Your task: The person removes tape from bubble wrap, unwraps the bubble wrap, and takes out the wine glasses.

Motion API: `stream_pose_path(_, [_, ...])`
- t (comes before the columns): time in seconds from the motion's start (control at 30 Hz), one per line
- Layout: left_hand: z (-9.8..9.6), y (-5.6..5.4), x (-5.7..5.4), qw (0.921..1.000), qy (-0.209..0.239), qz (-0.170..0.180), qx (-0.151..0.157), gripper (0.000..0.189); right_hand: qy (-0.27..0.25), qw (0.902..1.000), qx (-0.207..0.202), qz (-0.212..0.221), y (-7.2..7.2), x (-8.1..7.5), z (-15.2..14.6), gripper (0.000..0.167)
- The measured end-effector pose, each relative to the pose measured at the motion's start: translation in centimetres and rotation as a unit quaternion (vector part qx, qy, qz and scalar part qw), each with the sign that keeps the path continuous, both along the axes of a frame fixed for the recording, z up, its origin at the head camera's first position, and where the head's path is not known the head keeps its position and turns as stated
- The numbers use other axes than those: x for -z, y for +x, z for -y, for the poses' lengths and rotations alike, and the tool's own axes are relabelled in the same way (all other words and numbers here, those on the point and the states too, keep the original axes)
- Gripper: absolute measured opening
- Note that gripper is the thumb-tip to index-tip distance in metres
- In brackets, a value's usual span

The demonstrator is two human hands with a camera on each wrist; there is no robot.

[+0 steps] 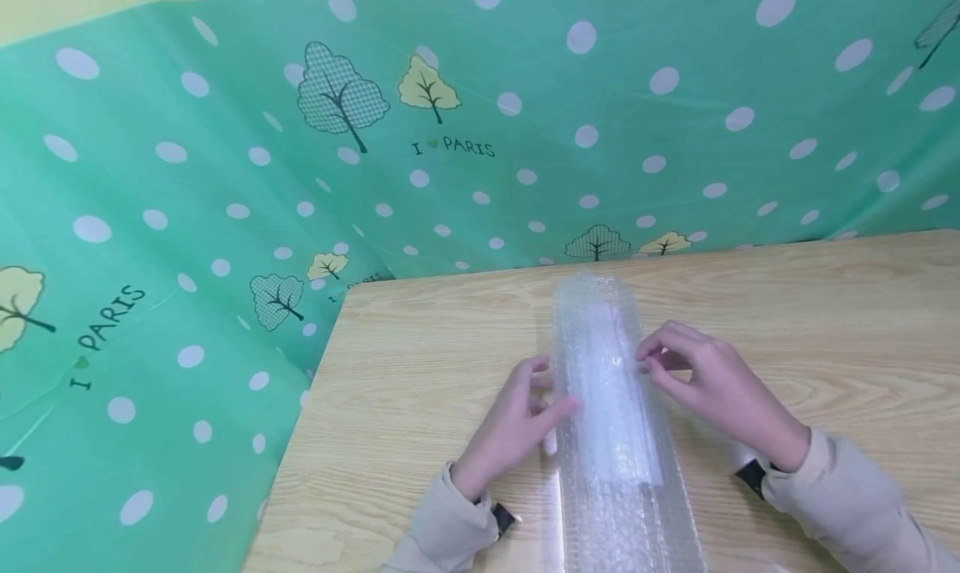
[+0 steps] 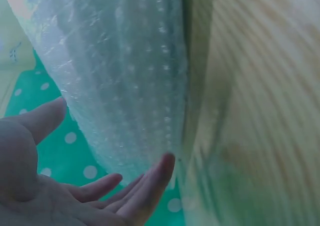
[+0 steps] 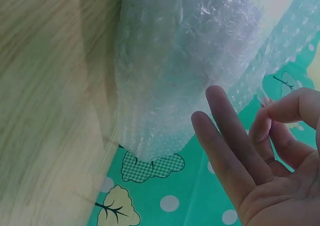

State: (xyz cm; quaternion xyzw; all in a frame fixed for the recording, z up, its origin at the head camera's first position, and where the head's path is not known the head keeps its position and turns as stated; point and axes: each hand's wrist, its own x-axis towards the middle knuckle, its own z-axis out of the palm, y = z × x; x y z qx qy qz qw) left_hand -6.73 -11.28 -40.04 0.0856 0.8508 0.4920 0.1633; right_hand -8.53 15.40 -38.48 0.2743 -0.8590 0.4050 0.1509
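A long bundle in clear bubble wrap [image 1: 622, 523] lies lengthwise on the wooden table, with a pale, whitish flat shape [image 1: 611, 389] showing through the layers. My left hand [image 1: 521, 419] is at its left side, thumb over the near-left edge and fingers spread loosely; the left wrist view shows the palm facing the wrap [image 2: 120, 75]. On the other side, my right hand [image 1: 701, 373] pinches a thin clear bit of the wrap's edge between thumb and index finger. In the right wrist view its other fingers [image 3: 225, 156] extend beside the wrap [image 3: 165, 85].
The light wood table [image 1: 420, 364] reaches back to a green polka-dot cloth [image 1: 465, 72] printed with trees, which also hangs along the left. Small black pieces [image 1: 503, 519] sit at both sleeve cuffs [image 1: 442, 506].
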Motion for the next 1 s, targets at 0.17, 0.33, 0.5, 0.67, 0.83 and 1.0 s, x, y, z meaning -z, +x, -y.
stream_pose_path(0.17, [-0.7,0.0,-1.2,0.9986,-0.015,-0.05,0.003,0.085,0.008,0.9999,0.008,0.009,0.0,0.3,0.0,0.021])
stream_pose_path(0.33, [-2.4,0.1,-2.8,0.9946,-0.056,-0.088,0.007,0.091,-0.001,1.0,0.006,0.006,0.0,0.2,0.1,0.02])
stream_pose_path(0.5, [-3.7,0.3,-3.2,0.9932,-0.084,-0.081,0.007,0.099,-0.009,0.9999,0.002,-0.003,0.0,0.2,0.3,0.021])
stream_pose_path(0.67, [-4.3,0.4,-2.9,0.9906,-0.11,-0.082,0.003,0.102,-0.011,0.9999,-0.001,-0.005,-0.1,0.3,0.4,0.021])
stream_pose_path(0.83, [-4.3,0.6,-2.7,0.989,-0.119,-0.088,0.004,0.104,-0.011,0.9999,-0.004,-0.005,0.0,0.2,0.4,0.021])
stream_pose_path(1.0, [-4.4,0.7,-2.8,0.9863,-0.132,-0.099,0.004,0.104,-0.01,0.9999,-0.003,-0.002,0.0,0.2,0.5,0.021])
